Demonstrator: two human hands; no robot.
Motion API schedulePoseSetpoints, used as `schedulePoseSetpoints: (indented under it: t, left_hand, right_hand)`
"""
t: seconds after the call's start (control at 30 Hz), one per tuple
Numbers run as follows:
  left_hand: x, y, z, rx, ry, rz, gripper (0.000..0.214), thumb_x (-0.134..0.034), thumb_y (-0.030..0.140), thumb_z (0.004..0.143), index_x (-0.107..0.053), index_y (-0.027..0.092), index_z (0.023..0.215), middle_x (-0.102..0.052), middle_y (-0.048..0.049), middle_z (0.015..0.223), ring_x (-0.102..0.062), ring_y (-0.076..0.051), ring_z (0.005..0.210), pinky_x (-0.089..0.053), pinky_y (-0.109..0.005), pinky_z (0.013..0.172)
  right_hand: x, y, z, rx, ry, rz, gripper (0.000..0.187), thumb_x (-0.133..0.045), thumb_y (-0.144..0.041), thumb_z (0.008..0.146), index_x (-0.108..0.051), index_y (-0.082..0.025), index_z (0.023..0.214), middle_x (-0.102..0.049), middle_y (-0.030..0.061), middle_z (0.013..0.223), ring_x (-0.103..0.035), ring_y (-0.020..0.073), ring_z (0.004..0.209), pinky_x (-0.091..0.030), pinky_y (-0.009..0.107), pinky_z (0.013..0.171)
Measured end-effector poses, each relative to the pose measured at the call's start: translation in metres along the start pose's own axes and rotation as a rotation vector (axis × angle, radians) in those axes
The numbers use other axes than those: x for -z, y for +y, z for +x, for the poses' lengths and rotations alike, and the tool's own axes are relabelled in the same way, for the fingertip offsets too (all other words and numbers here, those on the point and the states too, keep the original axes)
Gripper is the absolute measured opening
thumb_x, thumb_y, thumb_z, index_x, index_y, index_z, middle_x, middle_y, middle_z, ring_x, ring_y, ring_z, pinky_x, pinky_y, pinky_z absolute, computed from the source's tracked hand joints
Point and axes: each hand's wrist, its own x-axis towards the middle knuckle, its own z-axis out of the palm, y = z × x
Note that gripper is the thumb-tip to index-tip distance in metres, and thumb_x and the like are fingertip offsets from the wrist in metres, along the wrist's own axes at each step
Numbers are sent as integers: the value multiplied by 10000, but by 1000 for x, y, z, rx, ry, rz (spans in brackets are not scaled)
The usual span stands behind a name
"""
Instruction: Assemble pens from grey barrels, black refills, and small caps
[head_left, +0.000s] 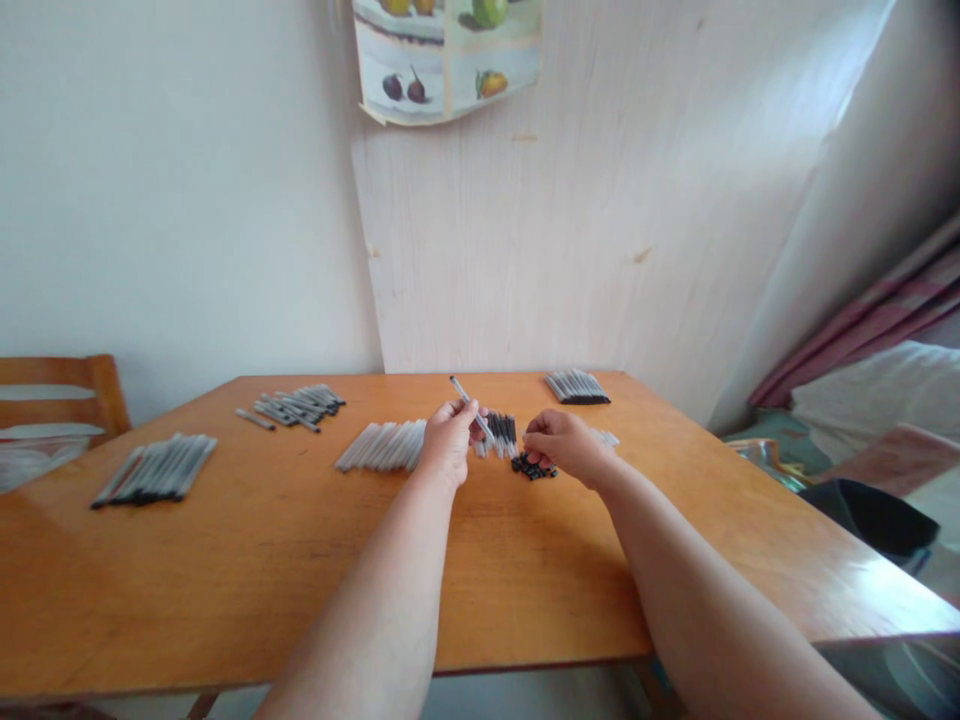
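Note:
My left hand point(450, 438) is closed around a single pen point(471, 408), which tilts up and away from the table. My right hand point(564, 443) is curled, fingers down, over a small heap of black caps point(532, 467); whether it pinches one is hidden. Between the hands lies a short row of pens with dark tips point(501, 434). A row of clear pen barrels point(382, 446) lies just left of my left hand on the orange wooden table point(300, 570).
More pen bundles lie at the far left point(156, 469), back left point(296, 406) and back right point(576, 387). A wooden chair point(60, 395) stands at the left. The wall with a fruit poster point(448, 55) is behind; fabric and a dark bin point(874, 515) sit at the right.

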Motion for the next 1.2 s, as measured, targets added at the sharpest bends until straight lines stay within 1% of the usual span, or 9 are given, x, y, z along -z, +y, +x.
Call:
schedulePoseSetpoints:
  t: [0.1, 0.2, 0.27, 0.4, 0.53, 0.73, 0.97, 1.2]
  left_hand:
    - [1, 2, 1, -17, 44, -24, 242, -707, 321, 706, -551, 167, 806, -659, -22, 770, -606, -102, 659, -461, -230, 601]
    - [1, 3, 1, -23, 76, -48, 223, -694, 305, 724, -545, 166, 815, -656, -22, 777, -611, -99, 668, -473, -236, 626]
    - [1, 3, 1, -25, 86, -61, 210, -683, 291, 735, -543, 164, 826, -652, -23, 781, -613, -99, 675, -475, -232, 627]
    - [0, 4, 1, -32, 88, -61, 191, -665, 284, 752, -536, 167, 831, -649, -24, 795, -612, -99, 685, -481, -234, 636]
    - [0, 3, 1, -29, 95, -64, 177, -656, 275, 765, -538, 166, 839, -651, -30, 799, -618, -102, 691, -485, -238, 641]
    - [-3, 2, 0, -23, 100, -66, 142, -638, 249, 782, -552, 155, 845, -655, -34, 767, -617, -102, 667, -488, -226, 621]
    - [-6, 2, -3, -22, 108, -63, 95, -616, 221, 794, -557, 151, 819, -663, -44, 769, -625, -111, 656, -497, -241, 614]
    - [-8, 1, -5, -7, 80, -55, 108, -628, 231, 787, -564, 149, 815, -670, -49, 790, -623, -105, 651, -502, -237, 622]
  right_hand:
    - [-11, -1, -3, 52, -56, 60, 166, -679, -291, 722, -606, -205, 842, -649, 7, 617, -577, 129, 535, -431, 225, 487]
    - [-16, 1, -3, 95, -85, 47, 137, -663, -278, 735, -629, -194, 838, -641, 6, 625, -572, 120, 543, -432, 220, 497]
    - [-19, 2, -3, 89, -110, 27, 109, -637, -268, 755, -635, -184, 823, -637, 13, 624, -562, 114, 531, -435, 220, 496]
    - [-22, 2, -3, 61, -143, 46, 141, -619, -294, 782, -623, -176, 859, -650, 35, 654, -561, 113, 519, -442, 224, 485]
    - [-24, 2, -4, 73, -131, 78, 178, -633, -326, 785, -588, -178, 872, -650, 35, 657, -559, 109, 508, -440, 218, 472]
    - [-28, -2, -7, 87, -124, 81, 150, -616, -294, 793, -548, -174, 850, -619, 10, 616, -551, 97, 503, -436, 200, 470]
    - [-29, -5, -9, 95, -121, 48, 154, -613, -293, 792, -543, -169, 849, -610, 1, 612, -550, 95, 502, -432, 195, 462]
    - [-30, -5, -8, 87, -111, 66, 165, -618, -302, 793, -537, -172, 854, -609, 0, 609, -548, 93, 495, -434, 195, 459]
